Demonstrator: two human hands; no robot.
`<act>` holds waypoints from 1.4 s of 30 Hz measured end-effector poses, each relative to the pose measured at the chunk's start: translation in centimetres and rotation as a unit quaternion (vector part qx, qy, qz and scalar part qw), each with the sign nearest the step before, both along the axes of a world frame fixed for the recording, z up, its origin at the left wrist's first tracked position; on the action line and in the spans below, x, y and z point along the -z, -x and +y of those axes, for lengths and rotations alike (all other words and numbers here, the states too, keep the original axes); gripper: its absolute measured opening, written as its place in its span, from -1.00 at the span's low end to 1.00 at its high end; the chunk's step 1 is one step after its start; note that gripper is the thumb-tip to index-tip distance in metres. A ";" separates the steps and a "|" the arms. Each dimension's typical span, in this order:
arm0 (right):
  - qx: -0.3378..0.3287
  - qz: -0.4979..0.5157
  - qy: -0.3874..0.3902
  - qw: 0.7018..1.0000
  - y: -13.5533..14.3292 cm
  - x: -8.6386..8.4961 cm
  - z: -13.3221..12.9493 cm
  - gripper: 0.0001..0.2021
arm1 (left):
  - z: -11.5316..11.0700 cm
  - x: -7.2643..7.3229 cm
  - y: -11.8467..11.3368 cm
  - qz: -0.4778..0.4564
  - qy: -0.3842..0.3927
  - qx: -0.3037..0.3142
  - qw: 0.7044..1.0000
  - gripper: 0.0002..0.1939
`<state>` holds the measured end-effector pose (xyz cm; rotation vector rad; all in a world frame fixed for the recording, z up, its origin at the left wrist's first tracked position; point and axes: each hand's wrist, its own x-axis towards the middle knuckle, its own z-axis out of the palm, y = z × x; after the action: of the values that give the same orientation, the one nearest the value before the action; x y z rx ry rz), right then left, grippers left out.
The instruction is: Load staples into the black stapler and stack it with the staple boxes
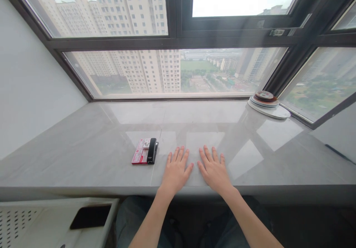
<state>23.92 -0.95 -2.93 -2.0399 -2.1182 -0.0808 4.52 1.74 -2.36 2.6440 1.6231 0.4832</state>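
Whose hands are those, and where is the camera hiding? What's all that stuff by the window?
No machine here! These are a person's own two bare hands. The camera is worn on that person's head, looking forward and down, so you see what they would see. The left hand and right hand rest palm down on a shiny grey counter, holding nothing. Nearest the left hand lie a black stapler and flat red-and-white packs. Far off to the right, near the window, sits a stack of round, flat things. Outside are tall buildings.

Grey ledge (69, 155) bears red-and-white boxes (139, 156), stapler (151, 151), stacked discs (265, 103)
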 end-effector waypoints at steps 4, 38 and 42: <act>0.002 -0.004 0.008 1.000 0.0 0.0 0.0 -0.39 | 0.1 0.1 0.0 0.001 0.000 0.001 1.000 -0.39; -0.136 0.291 0.022 0.947 19.6 -6.0 10.4 -0.47 | -2.1 0.9 1.5 0.001 -0.027 0.049 0.998 -0.39; -0.159 0.249 0.035 0.955 16.7 -6.8 11.6 -0.62 | -2.8 -0.6 2.1 -0.089 0.033 0.101 0.990 -0.63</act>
<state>7.24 10.60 3.85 -1.5085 -2.0922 0.5062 2.41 -1.07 -1.71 2.5932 1.2833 0.6259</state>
